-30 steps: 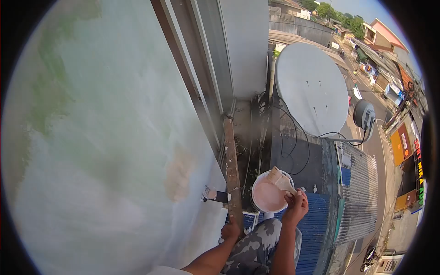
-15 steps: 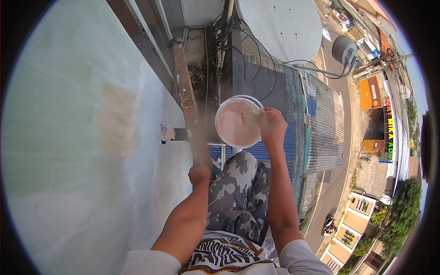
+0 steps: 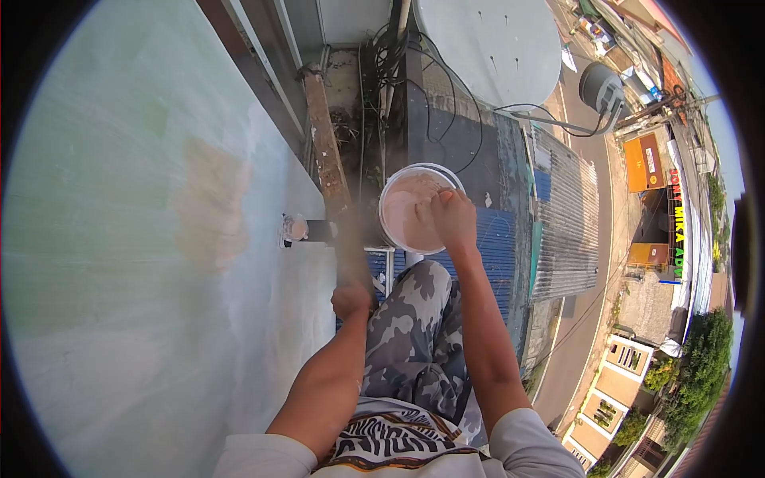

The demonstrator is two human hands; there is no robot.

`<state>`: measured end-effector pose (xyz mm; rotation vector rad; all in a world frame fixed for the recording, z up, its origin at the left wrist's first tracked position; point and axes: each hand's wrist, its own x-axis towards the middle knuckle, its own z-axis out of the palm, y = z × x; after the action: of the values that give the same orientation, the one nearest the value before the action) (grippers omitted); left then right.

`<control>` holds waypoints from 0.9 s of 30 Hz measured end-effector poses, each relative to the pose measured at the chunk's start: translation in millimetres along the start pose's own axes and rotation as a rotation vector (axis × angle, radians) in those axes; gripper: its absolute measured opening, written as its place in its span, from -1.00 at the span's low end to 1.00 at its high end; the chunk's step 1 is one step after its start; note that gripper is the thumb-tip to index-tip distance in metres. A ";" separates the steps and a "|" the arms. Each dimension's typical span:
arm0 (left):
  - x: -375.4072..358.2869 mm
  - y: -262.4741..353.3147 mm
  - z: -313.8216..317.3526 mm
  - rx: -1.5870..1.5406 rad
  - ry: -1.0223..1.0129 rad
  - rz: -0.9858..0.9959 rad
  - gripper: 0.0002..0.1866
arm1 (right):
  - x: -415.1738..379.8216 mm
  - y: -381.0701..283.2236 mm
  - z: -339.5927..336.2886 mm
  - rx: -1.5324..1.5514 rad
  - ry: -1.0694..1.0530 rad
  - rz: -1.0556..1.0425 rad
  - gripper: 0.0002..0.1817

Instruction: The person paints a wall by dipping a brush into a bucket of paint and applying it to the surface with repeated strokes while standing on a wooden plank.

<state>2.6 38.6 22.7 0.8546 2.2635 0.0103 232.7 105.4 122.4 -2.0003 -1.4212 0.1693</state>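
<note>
Seen from above, a person sits high against a pale green wall (image 3: 143,263), with a street far below. Their right hand (image 3: 451,217) reaches into a white bucket (image 3: 398,187) of pinkish paint just ahead of their camouflage-clad knee (image 3: 422,295), fingers closed around something mostly hidden by the hand. Their left hand (image 3: 351,301) has its fingers wrapped around the near end of a rusty brown beam (image 3: 325,159) running along the wall, beside a short pipe stub (image 3: 296,229); a satellite dish (image 3: 494,48) sits beyond.
</note>
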 end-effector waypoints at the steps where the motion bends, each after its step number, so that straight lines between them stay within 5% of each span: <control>1: -2.2 0.1 -1.0 -0.003 -0.004 -0.013 -0.28 | 0.4 2.3 0.3 -0.005 -0.008 -0.018 -0.78; 9: 4.0 -7.6 9.6 -0.013 0.006 0.032 -0.04 | -4.5 1.3 -27.8 0.055 0.183 0.071 -0.76; 12: 1.1 -7.2 8.7 -0.015 0.023 0.053 -0.01 | -10.4 -26.1 -56.7 0.338 0.246 0.402 -0.70; 17: -2.8 -3.1 3.7 -0.011 0.024 0.055 0.00 | -36.7 23.8 -48.3 1.085 0.256 0.661 -0.69; 27: 2.1 -8.5 6.3 -0.040 0.018 0.105 0.02 | -73.4 33.6 -48.6 1.566 0.428 0.904 -0.70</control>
<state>0.5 31.7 14.6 0.9544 2.2253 0.1119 252.6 13.3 120.7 -0.9829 0.1685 0.8500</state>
